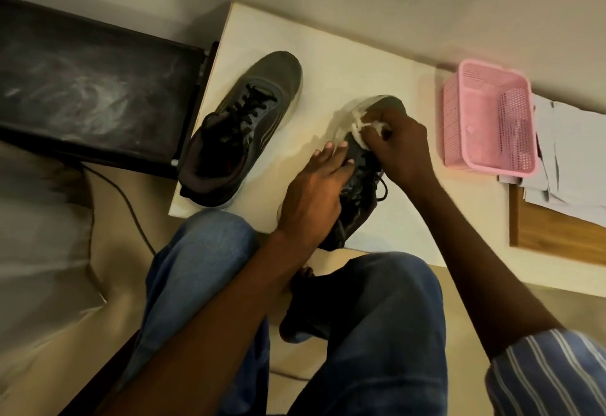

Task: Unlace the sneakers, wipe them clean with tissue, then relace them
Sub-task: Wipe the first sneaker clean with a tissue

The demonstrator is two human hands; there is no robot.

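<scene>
Center frame, left hand clamped over a dark sneaker on the white table, fingers curled round its side. Just beyond, right hand pinching crumpled tissue against the toe. Farther, upper left of center, second sneaker (laces in) and, at right, a pink basket.

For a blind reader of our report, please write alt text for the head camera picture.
A seated person's right hand rubs a crumpled white tissue on the toe of a dark sneaker on a white table, while the left hand holds the shoe steady. A second sneaker, laced, stands to the left; a pink basket sits to the right.
</scene>
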